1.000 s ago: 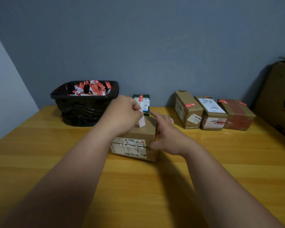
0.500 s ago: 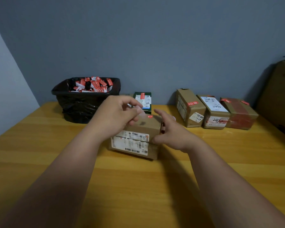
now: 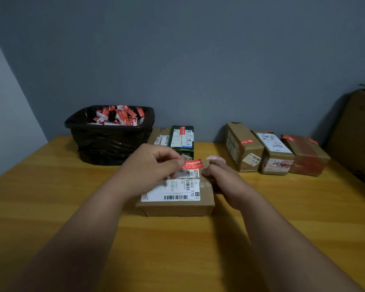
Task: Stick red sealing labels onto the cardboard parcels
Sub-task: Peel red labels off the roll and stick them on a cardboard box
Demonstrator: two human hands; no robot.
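A flat cardboard parcel with a white shipping label lies in the middle of the wooden table. My left hand pinches a red sealing label between thumb and fingers, just over the parcel's far edge. My right hand grips the parcel's right far corner, fingers curled round its side. Three parcels with red labels on them stand in a row at the back right.
A black bin lined with a bag holds several red and white label scraps at the back left. A green box and a brown box stand behind the parcel. A large cardboard box leans at the far right.
The parcel has been tipped from its edge down flat, shipping label up. My left hand now holds a red label out over the far edge.
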